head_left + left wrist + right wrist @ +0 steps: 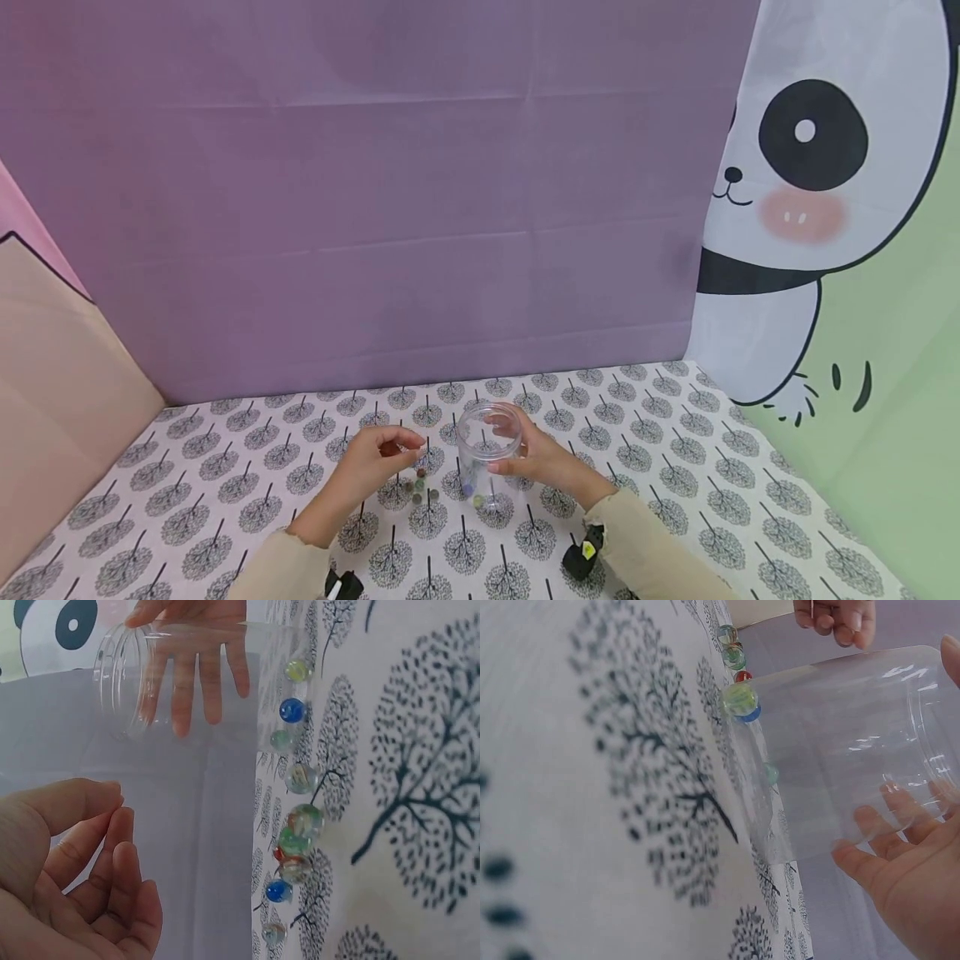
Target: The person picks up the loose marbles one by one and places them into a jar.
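A clear round jar [472, 462], its wide mouth open, stands upright on the cloth. My right hand [551, 458] grips it around the upper side, thumb toward me and fingers on the far side. At the bottom, through the wall, I see a yellow marble [297, 670], a blue marble [292, 710] and a pale green marble [771, 773]. My left hand [378, 457] hovers left of the jar, near rim height, above several loose glass marbles [417, 498]. Its thumb and index tips [112, 789] meet; whether something small sits between them is hidden.
The table wears a white cloth [637, 525] printed with dark trees. Behind it hangs a purple curtain [390, 208]. A panda print [780, 333] covers the right-hand backdrop, and a beige panel [67, 400] borders the left.
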Demonstrator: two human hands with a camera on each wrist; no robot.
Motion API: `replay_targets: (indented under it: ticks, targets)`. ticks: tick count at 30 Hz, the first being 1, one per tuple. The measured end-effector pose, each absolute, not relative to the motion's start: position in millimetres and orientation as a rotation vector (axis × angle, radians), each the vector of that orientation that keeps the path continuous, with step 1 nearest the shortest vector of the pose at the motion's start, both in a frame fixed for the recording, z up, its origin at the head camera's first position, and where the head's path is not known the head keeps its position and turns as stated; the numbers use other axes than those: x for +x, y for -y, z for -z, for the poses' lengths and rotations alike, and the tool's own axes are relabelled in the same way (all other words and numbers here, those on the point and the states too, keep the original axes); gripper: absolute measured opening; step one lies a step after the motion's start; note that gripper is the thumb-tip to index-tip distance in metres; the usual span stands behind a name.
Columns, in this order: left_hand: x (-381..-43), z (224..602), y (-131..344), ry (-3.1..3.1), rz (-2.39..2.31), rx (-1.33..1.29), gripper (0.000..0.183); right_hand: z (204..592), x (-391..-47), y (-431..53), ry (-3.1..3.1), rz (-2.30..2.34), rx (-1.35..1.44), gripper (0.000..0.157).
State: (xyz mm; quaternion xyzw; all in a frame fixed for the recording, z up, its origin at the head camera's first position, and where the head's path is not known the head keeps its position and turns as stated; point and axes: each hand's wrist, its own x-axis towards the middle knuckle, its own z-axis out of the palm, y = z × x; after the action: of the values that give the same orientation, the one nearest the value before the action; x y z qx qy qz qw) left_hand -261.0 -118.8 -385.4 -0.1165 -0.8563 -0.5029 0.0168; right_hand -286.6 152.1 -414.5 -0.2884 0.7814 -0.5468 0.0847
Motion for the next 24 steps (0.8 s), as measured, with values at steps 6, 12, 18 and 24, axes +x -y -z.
replay_targets:
  ticks: [6, 12, 18, 24]
  targets:
    - [-261.2, 391.5, 126.1, 2.67, 1.575, -0.381, 0.018, 415.4, -287.2, -152.4, -2.329, 1.63, -0.853, 0.083]
    - [-261.3, 396.4, 131.2, 2.689, 1.583, -0.429, 0.021, 414.4, -286.3, -152.2, -2.314, 1.645, -0.837, 0.084]
    - [-263.0, 400.9, 133.9, 2.688, 1.592, -0.426, 0.02, 415.5, -287.6, -152.2, -2.295, 1.658, -0.847, 0.082]
    - [-263.5, 404.6, 137.2, 2.685, 1.653, -0.451, 0.022, 416.0, -288.8, -152.2, -2.289, 1.654, -0.861, 0.084]
